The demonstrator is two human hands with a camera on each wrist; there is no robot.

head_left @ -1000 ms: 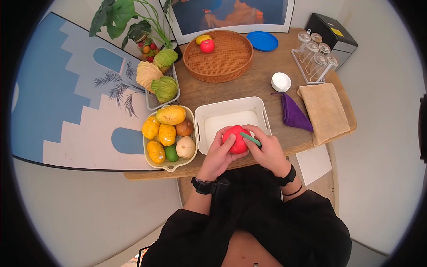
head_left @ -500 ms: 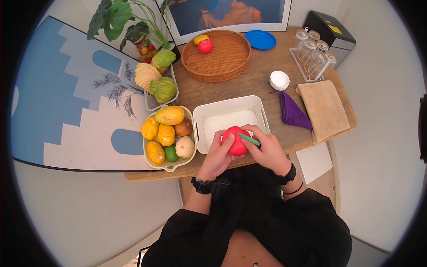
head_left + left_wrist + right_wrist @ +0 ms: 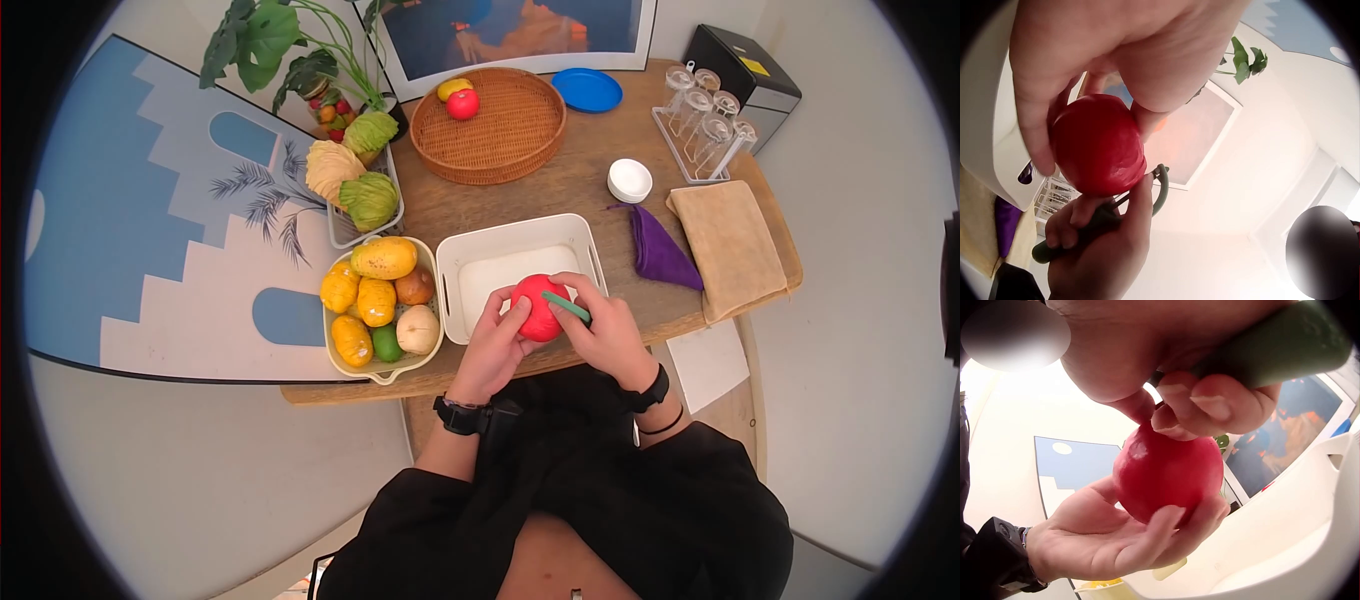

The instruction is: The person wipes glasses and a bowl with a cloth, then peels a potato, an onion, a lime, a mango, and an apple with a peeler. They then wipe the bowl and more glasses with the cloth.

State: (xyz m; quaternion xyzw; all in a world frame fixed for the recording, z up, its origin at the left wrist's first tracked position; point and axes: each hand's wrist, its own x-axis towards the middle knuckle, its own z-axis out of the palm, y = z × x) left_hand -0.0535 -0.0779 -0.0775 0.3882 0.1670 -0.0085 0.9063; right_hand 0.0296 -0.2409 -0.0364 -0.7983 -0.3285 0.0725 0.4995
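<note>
Over the front of a white basin (image 3: 490,275), my left hand (image 3: 488,352) holds a round red fruit (image 3: 535,318), its fingers cupped beneath and its thumb on the side. My right hand (image 3: 615,345) grips a green peeler (image 3: 572,307), whose head lies against the fruit. The left wrist view shows the peeler's green handle (image 3: 1044,252) in the curled right fingers and its arched head close by the fruit's edge. In the right wrist view, the right thumb and fingertips (image 3: 1169,425) touch the fruit's top, hiding the blade. Its skin looks smooth and glossy.
Left of the basin stands a yellow basket (image 3: 385,375) of fruit and vegetables, with a crate (image 3: 345,232) of cabbages behind. A wicker tray (image 3: 490,145), blue plate (image 3: 587,90), white bowls (image 3: 629,180), purple cloth (image 3: 660,252), tan cloth (image 3: 730,250) and glass rack (image 3: 690,150) lie farther off.
Both hands have shifted slightly to the right and away from the body with the red fruit and peeler. The grip of each hand stays the same.
</note>
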